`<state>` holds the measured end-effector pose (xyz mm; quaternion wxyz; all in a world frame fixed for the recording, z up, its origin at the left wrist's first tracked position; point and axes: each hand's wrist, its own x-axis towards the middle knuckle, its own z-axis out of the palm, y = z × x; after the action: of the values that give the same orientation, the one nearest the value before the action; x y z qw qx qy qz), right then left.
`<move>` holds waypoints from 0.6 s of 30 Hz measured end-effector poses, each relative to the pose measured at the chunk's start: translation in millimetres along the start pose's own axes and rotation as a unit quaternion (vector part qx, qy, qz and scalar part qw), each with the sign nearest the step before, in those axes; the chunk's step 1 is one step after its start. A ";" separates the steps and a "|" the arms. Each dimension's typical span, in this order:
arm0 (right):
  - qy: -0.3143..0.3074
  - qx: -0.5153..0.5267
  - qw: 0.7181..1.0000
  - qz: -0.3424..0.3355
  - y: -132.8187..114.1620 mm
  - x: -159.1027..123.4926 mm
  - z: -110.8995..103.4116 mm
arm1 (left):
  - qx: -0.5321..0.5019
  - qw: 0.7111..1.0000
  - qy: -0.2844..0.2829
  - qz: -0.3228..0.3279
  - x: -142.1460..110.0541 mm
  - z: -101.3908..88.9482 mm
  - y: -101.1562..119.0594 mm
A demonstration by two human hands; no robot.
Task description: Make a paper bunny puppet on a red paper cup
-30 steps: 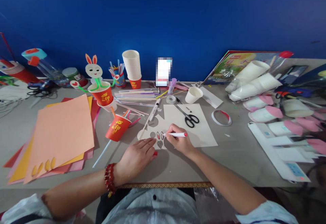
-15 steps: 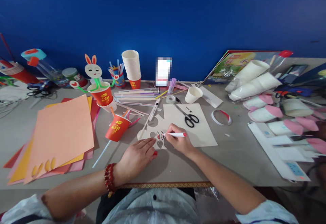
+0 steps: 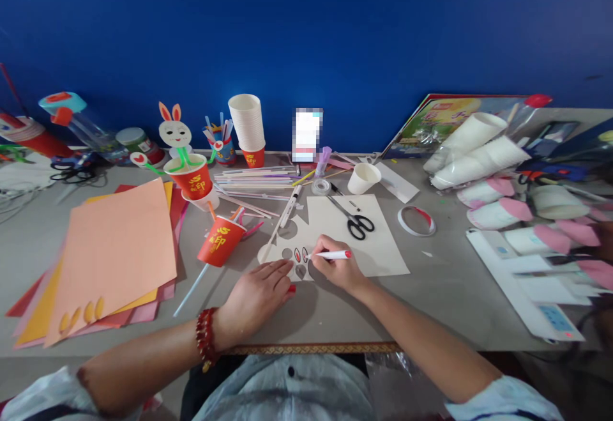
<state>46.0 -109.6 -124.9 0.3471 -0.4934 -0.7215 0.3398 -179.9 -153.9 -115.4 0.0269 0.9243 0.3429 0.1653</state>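
Observation:
My right hand [image 3: 338, 261] grips a white marker with a red end [image 3: 335, 255]. Its tip touches the right one of two small ovals [image 3: 301, 255] drawn in black outline, with red inside them, on a white paper scrap [image 3: 301, 226]. Round and heart-shaped holes are cut in that scrap. Flat on its lower left edge lies my left hand [image 3: 261, 290], fingers stretched out. A small red piece, perhaps a cap [image 3: 292, 288], peeks out beside the left thumb, partly hidden. Black-handled scissors [image 3: 359, 224] rest on a white sheet [image 3: 383, 252] behind my right hand.
Coloured paper sheets [image 3: 119, 248] are stacked at left. A red paper cup [image 3: 220, 241] with straws lies tilted nearby, and a rabbit figure [image 3: 175, 133] stands in another cup. Tape [image 3: 416, 221], a white cup [image 3: 364, 178] and bagged cups [image 3: 479, 159] are toward the right.
The marker tip has shifted very slightly within the right oval, which shows a little more red. My left hand stays in place.

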 end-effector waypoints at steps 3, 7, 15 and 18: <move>0.000 0.004 1.000 0.007 -1.7 0.0 -0.4 | -0.004 1.000 0.003 -0.001 0.2 -0.4 0.1; -0.007 0.013 1.000 0.005 -3.2 -0.3 -0.9 | -0.001 1.000 0.002 0.004 0.7 -1.8 -0.3; -0.005 0.029 1.000 -0.002 -2.9 -1.1 -1.2 | 0.002 1.000 0.009 0.007 1.5 -2.2 0.3; 0.012 0.038 0.999 0.008 -2.0 -0.9 -0.7 | 0.003 1.000 0.006 0.002 1.2 -2.4 0.2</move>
<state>45.9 -110.9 -123.0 0.3718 -0.4898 -0.6996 0.3638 -179.8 -153.4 -112.7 0.0218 0.9240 0.3420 0.1697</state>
